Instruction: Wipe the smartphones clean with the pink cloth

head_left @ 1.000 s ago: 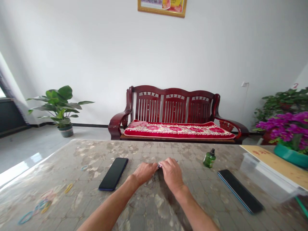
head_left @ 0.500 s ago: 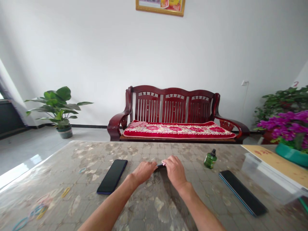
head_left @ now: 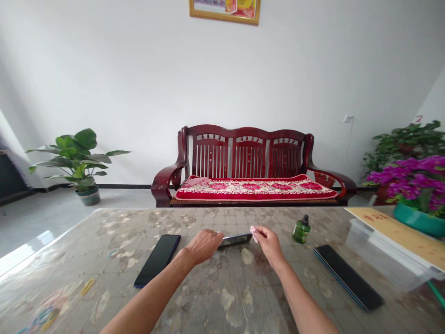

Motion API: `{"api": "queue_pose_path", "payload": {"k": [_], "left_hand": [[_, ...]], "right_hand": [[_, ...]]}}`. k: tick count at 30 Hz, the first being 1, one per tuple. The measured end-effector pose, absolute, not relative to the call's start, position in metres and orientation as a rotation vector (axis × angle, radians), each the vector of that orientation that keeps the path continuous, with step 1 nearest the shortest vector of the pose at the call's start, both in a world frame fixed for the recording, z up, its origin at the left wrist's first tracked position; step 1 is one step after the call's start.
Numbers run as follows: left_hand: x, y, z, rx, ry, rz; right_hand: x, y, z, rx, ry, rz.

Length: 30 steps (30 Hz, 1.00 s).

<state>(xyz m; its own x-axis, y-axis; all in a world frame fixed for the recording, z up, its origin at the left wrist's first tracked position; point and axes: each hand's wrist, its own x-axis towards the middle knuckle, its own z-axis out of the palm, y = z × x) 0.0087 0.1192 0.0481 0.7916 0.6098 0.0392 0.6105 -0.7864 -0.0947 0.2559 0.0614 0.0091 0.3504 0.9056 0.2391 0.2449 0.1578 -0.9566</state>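
Observation:
Between my hands is a dark phone (head_left: 237, 240), seen nearly edge-on and tilted above the table. My left hand (head_left: 205, 245) is closed on its left end. In my right hand (head_left: 267, 241) a small pale pink cloth (head_left: 255, 234) is pinched, and it touches or lies right beside the phone's right end. A second phone (head_left: 158, 260) lies screen up to the left of my left forearm. Another dark phone (head_left: 348, 277) rests on the right, with a small green bottle (head_left: 301, 230) with a black top standing behind it.
A patterned cover lies over the table (head_left: 194, 297). Colourful rubber bands (head_left: 47, 316) are at the left. A clear plastic box (head_left: 378, 253), a tan board (head_left: 396, 234) and purple flowers in a teal pot (head_left: 420, 219) stand at the right. Beyond is a red wooden bench (head_left: 250, 157).
My right hand has moved right with the pink cloth, away from my left hand. More of the phone between them now shows. The view has shifted slightly.

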Motion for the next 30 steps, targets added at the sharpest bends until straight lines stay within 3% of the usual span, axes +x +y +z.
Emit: {"api": "queue_pose_path", "payload": {"k": [14,22,30], "left_hand": [[0.079,0.126,0.041,-2.850,-0.814,-0.157],[0.078,0.111,0.043,-2.790,-0.906,-0.291],[0.054,0.089,0.031,-2.650,-1.000,-1.080]], "right_hand": [[0.244,0.063,-0.009,-1.224,-0.973,0.798],[0.237,0.055,0.004,-1.271,-1.041,0.604],[0.239,0.048,0.024,-1.362,-1.225,0.225]]}}
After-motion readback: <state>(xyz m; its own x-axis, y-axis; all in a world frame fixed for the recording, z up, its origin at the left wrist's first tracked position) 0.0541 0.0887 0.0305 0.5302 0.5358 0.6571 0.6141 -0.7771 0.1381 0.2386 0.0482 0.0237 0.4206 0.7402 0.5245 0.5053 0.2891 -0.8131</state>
